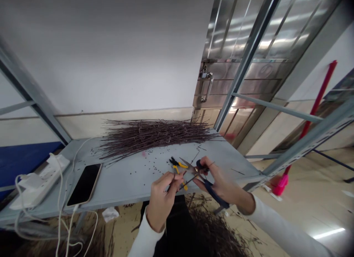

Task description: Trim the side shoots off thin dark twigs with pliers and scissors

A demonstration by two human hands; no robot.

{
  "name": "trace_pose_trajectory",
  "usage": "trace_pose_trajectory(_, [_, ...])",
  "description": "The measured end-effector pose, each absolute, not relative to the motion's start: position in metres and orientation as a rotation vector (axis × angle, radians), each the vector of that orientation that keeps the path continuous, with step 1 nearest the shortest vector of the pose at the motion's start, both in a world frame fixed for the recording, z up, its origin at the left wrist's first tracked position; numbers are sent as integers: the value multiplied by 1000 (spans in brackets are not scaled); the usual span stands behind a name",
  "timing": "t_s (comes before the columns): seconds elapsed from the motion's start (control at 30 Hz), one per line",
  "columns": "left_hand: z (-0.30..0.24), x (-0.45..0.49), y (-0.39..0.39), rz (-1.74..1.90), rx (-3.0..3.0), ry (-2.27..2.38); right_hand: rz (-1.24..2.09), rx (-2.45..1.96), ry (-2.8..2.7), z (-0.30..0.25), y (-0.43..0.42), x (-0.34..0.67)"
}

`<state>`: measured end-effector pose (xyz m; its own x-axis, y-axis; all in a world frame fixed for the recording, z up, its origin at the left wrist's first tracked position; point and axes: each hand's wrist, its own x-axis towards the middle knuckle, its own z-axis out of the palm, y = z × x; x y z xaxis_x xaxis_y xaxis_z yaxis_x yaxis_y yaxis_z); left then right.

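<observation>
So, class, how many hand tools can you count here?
2: scissors in the right hand, and yellow-handled pliers lying on the table just beyond the left hand, which pinches a twig. The twig pile may hide more.

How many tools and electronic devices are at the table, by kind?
Scissors: 1, in the right hand
Pliers: 1, on the table
Phone: 1
Power strip: 1
Total: 4
Not counted: twig pinched in the left hand, twig pile.
</observation>
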<state>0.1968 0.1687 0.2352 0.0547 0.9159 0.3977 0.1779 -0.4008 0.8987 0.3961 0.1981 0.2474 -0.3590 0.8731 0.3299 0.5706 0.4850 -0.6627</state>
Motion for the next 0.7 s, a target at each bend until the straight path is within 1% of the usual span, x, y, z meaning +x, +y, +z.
trace_pose_trajectory(0.27, [232,196,169,1363,1477,1112,468,-1166,-2071,243,200,398])
trace_pose_trajectory(0.47, [231,193,169,1394,1357,1101,548,-1254,-2031,238,200,399])
trace_pose_trajectory(0.57, [232,189,173,1478,1272,1111,555,-1282,-2033,234,197,402])
trace_pose_trajectory(0.63, [234,186,175,1552,1211,1125,504,-1318,-2016,227,197,409])
trace_pose_trajectory(0.7, [236,182,176,1585,1170,1130,383,-1401,-1960,214,203,422])
